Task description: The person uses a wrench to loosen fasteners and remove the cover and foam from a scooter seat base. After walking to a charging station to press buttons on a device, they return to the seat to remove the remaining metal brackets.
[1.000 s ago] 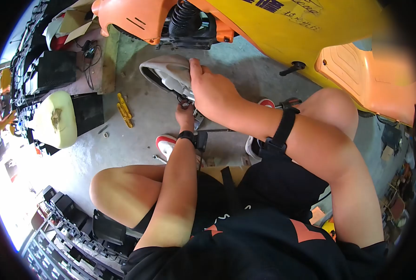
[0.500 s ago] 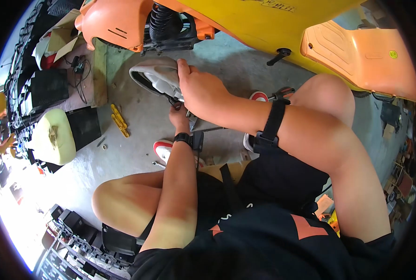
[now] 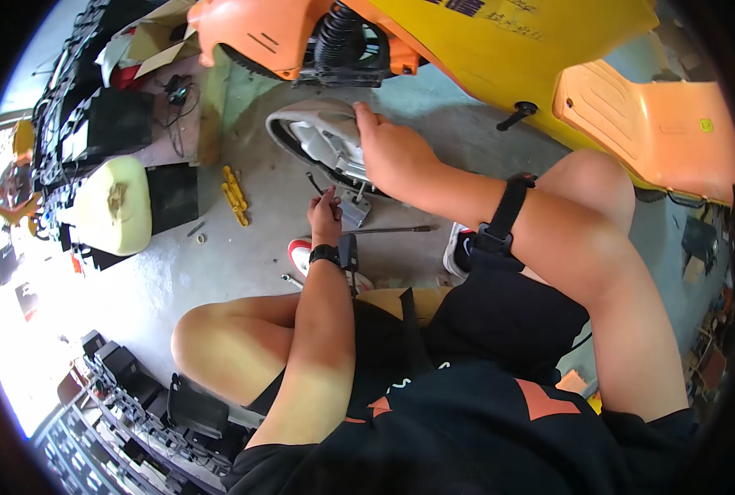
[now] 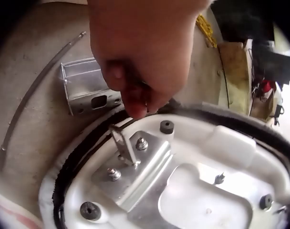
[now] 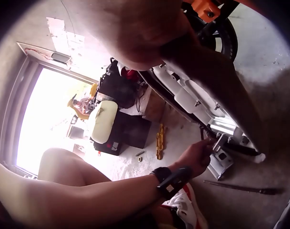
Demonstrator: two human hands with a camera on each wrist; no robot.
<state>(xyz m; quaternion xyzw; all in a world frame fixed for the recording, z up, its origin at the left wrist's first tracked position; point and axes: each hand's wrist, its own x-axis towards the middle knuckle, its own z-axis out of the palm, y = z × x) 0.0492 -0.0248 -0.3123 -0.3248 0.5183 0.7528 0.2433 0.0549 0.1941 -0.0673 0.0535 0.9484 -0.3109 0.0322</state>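
Observation:
My right hand [image 3: 396,157] grips the edge of a grey scooter seat [image 3: 316,110] and holds it tilted above the floor. Its white underside [image 4: 231,143] faces the left hand and carries a metal hinge bracket [image 4: 140,162] with two nuts, plus black rubber feet. The left hand [image 3: 326,221], fingers curled, pinches a slim dark tool [image 3: 314,182] just below the seat's rim; the fingers hide most of it. In the left wrist view the knuckles are right by the rim, near the bracket. A silver metal box bracket [image 4: 85,78] lies on the floor close behind this hand.
A long thin rod [image 3: 396,229] and a yellow tool [image 3: 235,195] lie on the floor. The yellow and orange scooter [image 3: 475,58] stands ahead. A pale yellow rounded object [image 3: 113,206] sits at left. A wrench [image 3: 290,280] lies by the left shoe [image 3: 300,254].
The left hand has drawn slightly down from the seat's rim, and the slim dark tool now shows above its fingers. The right hand keeps its hold on the seat. The head view has shifted.

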